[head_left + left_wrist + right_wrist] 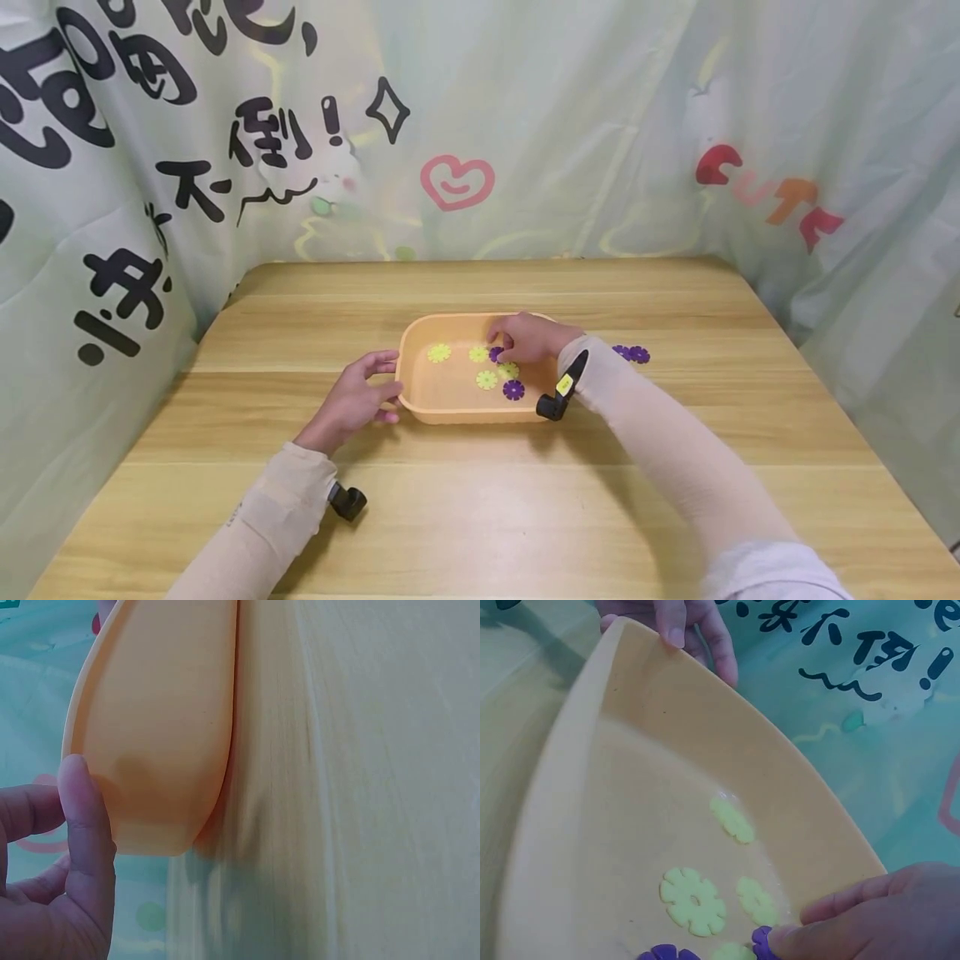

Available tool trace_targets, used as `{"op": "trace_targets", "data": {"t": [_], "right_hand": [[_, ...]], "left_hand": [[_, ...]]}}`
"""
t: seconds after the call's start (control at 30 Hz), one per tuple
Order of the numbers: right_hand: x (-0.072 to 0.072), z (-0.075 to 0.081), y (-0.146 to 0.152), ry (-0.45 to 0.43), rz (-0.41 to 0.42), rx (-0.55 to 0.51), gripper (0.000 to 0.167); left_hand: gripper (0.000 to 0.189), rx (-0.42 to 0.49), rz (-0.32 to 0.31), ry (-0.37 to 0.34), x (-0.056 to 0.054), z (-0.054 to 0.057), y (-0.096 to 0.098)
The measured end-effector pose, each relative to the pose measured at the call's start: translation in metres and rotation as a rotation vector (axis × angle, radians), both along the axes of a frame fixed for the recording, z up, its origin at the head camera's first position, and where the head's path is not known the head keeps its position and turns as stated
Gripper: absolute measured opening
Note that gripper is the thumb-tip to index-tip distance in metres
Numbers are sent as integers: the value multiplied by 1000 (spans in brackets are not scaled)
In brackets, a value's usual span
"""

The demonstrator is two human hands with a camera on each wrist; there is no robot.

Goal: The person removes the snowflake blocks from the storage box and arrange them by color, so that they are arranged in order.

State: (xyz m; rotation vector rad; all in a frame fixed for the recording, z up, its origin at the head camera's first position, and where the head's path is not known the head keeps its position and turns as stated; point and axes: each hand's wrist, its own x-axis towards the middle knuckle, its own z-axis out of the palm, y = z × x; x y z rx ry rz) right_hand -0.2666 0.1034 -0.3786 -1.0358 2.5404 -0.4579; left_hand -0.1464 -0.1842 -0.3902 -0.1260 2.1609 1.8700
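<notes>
An orange plastic tray (457,412) stands on the wooden table with its long side across. My left hand (352,400) holds the tray's left end; the left wrist view shows its thumb (84,817) against the rim. Inside the tray, my right hand (528,336) pinches a purple snowflake building disc (760,943) between thumb and finger, low over the tray floor. Several yellow discs (439,353) lie flat about the tray, along with another purple disc (513,390) near the front wall. The right hand and wrist hide part of the tray's right end.
Two purple discs (630,354) lie on the table (480,508) to the right of the tray, just beyond my right forearm. A printed curtain (570,125) hangs behind the table and along both sides.
</notes>
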Motion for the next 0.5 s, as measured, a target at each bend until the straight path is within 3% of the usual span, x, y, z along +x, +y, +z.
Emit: {"op": "trace_targets", "data": {"t": [0.23,0.5], "right_hand": [[-2,-3,-5,61,-7,118,29],[0,-3,-8,86,-35,149,22]], "left_hand": [[54,-3,0,-7,0,1,1],[55,8,5,-1,1,1,1]]}}
